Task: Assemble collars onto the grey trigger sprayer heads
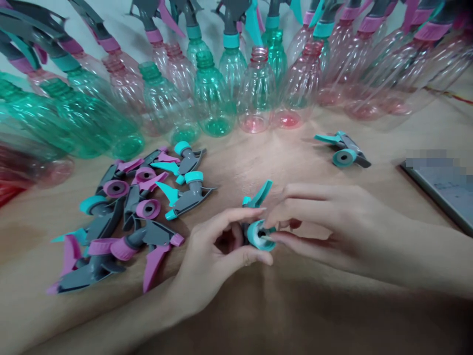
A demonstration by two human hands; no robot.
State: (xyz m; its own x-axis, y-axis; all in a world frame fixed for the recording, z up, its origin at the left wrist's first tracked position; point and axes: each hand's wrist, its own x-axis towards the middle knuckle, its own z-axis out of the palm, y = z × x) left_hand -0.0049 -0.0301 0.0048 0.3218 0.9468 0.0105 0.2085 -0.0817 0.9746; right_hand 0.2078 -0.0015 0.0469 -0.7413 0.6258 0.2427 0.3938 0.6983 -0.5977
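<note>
My left hand (pixel 218 251) is closed around a grey and teal trigger spray head (pixel 261 235). The open underside of its teal collar faces me, and its teal trigger points up and to the right. At the collar, my right hand (pixel 325 227) has thumb and fingers pinched together, with the tips over the opening. Whatever small pale thing may be between those fingertips is too small to name. Left of my hands lies a pile of loose spray heads (pixel 148 209), some with pink parts and some with teal.
Behind my hands stand several green bottles (pixel 216 98) and pink bottles (pixel 257 93), some with spray heads on and some with bare necks. A single teal spray head (pixel 343 150) lies to the right. Farther right is a flat dark-edged device (pixel 443 192).
</note>
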